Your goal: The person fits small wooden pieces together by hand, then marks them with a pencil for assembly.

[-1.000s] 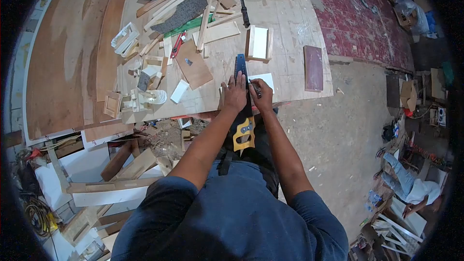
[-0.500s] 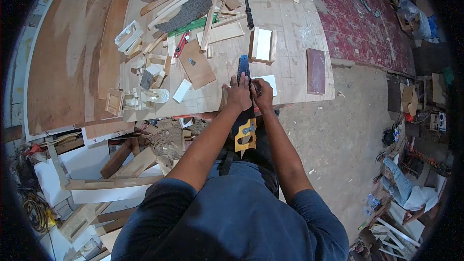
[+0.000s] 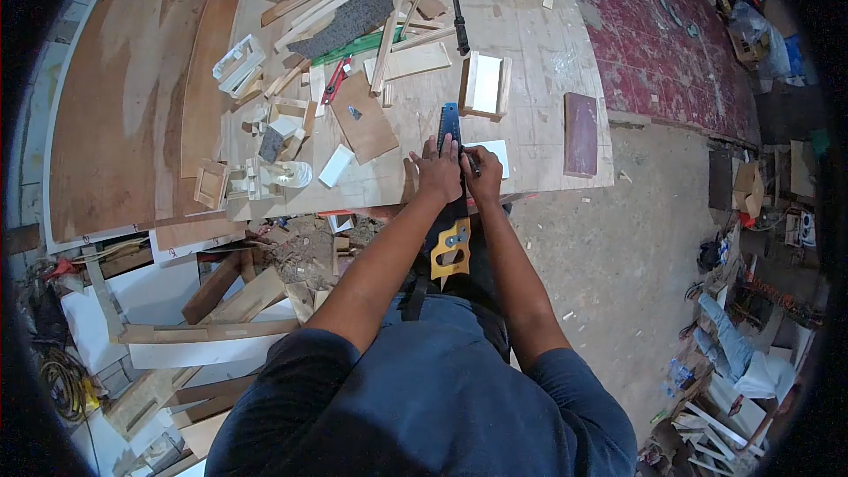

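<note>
A hand saw with a yellow and black handle points away from me, its blue-tipped blade over the table and its handle past the front edge. My left hand lies flat on the blade, fingers stretched forward and thumb out to the side. Right beside the blade, my right hand is closed in a pinch on a small dark pen-like thing, mostly hidden by the fingers. A white board piece shows beyond the right hand. To the left lie a small white block and a brown panel.
The plywood table carries a wooden tray-like box, a black-handled tool, a reddish-brown block, a red tool and piled wood strips. Offcuts heap up at lower left. Concrete floor lies at right.
The whole view has shifted slightly. Both hands and the saw keep nearly the same places on the table, with the right hand still beside the blade.
</note>
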Available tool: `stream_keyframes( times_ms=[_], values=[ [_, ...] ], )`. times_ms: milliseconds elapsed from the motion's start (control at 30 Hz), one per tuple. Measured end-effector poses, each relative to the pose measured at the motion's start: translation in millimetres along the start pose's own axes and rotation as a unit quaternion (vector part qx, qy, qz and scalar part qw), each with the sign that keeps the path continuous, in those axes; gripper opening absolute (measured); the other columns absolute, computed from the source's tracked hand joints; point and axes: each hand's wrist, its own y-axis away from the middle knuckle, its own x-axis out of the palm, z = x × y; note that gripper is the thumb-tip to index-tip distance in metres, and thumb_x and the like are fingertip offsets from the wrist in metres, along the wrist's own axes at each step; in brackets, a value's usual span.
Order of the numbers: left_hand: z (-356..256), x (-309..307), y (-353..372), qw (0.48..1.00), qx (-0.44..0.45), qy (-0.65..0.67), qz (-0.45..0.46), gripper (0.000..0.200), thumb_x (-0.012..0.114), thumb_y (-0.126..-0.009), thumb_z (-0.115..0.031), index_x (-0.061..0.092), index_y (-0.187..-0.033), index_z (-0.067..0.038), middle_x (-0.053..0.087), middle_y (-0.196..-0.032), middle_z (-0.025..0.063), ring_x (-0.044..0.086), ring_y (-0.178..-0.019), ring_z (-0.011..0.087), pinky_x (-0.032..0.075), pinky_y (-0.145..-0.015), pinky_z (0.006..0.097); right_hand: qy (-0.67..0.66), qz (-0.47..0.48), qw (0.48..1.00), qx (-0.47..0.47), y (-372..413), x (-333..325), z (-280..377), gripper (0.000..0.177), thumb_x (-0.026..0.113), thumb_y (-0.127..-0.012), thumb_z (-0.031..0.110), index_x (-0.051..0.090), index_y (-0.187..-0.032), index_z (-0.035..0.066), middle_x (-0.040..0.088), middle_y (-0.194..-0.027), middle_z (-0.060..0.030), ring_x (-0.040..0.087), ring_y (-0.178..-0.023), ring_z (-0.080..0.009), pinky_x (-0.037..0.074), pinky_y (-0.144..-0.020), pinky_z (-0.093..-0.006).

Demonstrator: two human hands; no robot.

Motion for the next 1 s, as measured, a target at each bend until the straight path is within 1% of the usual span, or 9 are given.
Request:
stream_keyframes(
  times_ms=[133,267,367,433,500,700,833,900,1000],
  values=[
    [0.4,5.3,-2.4,1.0,0.001,0.006,-0.006,0.077,0.052,-0.086,-0.026,0.021,-0.153,-0.005,0.015,-0.162,0.0104,0.016,-0.146,0.0399,0.019,-0.108,0.0738,0.013,-0.007,1.0,-0.004,1.8,-0.1,-0.2,0.018,0.071,-0.084,0.018,0.068,-0.094,0.004,0.067,-0.083,-0.0182,0.065,-0.078,-0.0348,0.051,-0.071,-0.0424],
    [1.7,11.4,-4.6,1.0,0.0,0.007,-0.023,0.076,0.052,-0.088,-0.03,0.022,-0.153,-0.005,0.015,-0.162,0.0101,0.016,-0.146,0.0401,0.019,-0.107,0.0751,0.024,0.001,1.0,0.007,21.4,-5.0,-2.9,0.019,0.071,-0.084,0.019,0.068,-0.095,0.004,0.067,-0.083,-0.018,0.065,-0.077,-0.0337,0.051,-0.071,-0.0414],
    [2.0,8.4,-3.3,1.0,0.002,-0.002,-0.022,0.075,0.052,-0.088,-0.031,0.023,-0.153,-0.006,0.015,-0.162,0.0101,0.018,-0.146,0.0401,0.019,-0.107,0.075,0.001,-0.001,1.0,-0.007,34.7,-7.5,-2.7,0.018,0.071,-0.085,0.019,0.068,-0.095,0.004,0.067,-0.083,-0.0176,0.066,-0.078,-0.0324,0.051,-0.071,-0.04],
    [1.7,7.3,-1.9,1.0,0.002,-0.002,-0.018,0.075,0.052,-0.088,-0.031,0.024,-0.153,-0.006,0.016,-0.162,0.0101,0.019,-0.145,0.0402,0.019,-0.107,0.0747,0.002,-0.003,1.0,0.013,38.2,-9.7,1.4,0.018,0.07,-0.086,0.018,0.067,-0.095,0.003,0.067,-0.082,-0.0171,0.067,-0.077,-0.0318,0.052,-0.07,-0.0392],
    [2.5,6.8,-0.9,1.0,0.005,0.001,-0.028,0.075,0.053,-0.087,-0.03,0.025,-0.152,-0.006,0.017,-0.162,0.01,0.02,-0.145,0.0401,0.02,-0.107,0.0737,0.006,-0.002,1.0,0.013,31.6,-8.1,2.4,0.018,0.07,-0.085,0.018,0.067,-0.094,0.002,0.067,-0.081,-0.0172,0.067,-0.076,-0.0317,0.052,-0.069,-0.0391],
    [3.8,7.1,-3.3,1.0,0.008,-0.019,-0.017,0.075,0.053,-0.086,-0.028,0.025,-0.152,-0.006,0.017,-0.162,0.0094,0.02,-0.145,0.0398,0.021,-0.108,0.0723,0.006,0.0,1.0,-0.009,-3.3,2.3,-3.2,0.015,0.07,-0.084,0.015,0.066,-0.088,0.0,0.069,-0.08,-0.0177,0.069,-0.073,-0.0307,0.052,-0.067,-0.0386],
    [3.6,11.9,-5.7,0.999,0.007,-0.017,-0.033,0.074,0.052,-0.086,-0.027,0.025,-0.152,-0.006,0.018,-0.162,0.0093,0.02,-0.145,0.0399,0.021,-0.107,0.0729,-0.009,0.018,0.999,0.026,-1.7,-1.7,-2.6,0.016,0.071,-0.083,0.016,0.067,-0.088,0.0,0.069,-0.08,-0.0177,0.07,-0.075,-0.0303,0.053,-0.069,-0.0375],
    [2.3,9.5,-4.2,1.0,-0.008,-0.001,-0.023,0.076,0.053,-0.087,-0.03,0.023,-0.154,-0.009,0.016,-0.162,0.0057,0.016,-0.147,0.0384,0.016,-0.108,0.0739,-0.012,0.023,0.999,0.04,8.5,-6.9,0.3,0.017,0.071,-0.082,0.016,0.068,-0.087,0.0,0.069,-0.08,-0.0179,0.07,-0.075,-0.0302,0.053,-0.069,-0.0371],
    [1.3,-1.0,1.4,1.0,-0.007,0.019,-0.008,0.078,0.056,-0.086,-0.03,0.023,-0.154,-0.009,0.017,-0.162,0.0061,0.017,-0.147,0.0387,0.016,-0.108,0.0735,0.013,0.047,0.998,0.049,32.3,-19.6,7.9,0.016,0.072,-0.081,0.015,0.068,-0.087,0.0,0.069,-0.08,-0.0182,0.07,-0.076,-0.0306,0.052,-0.068,-0.0367]
  ],
)
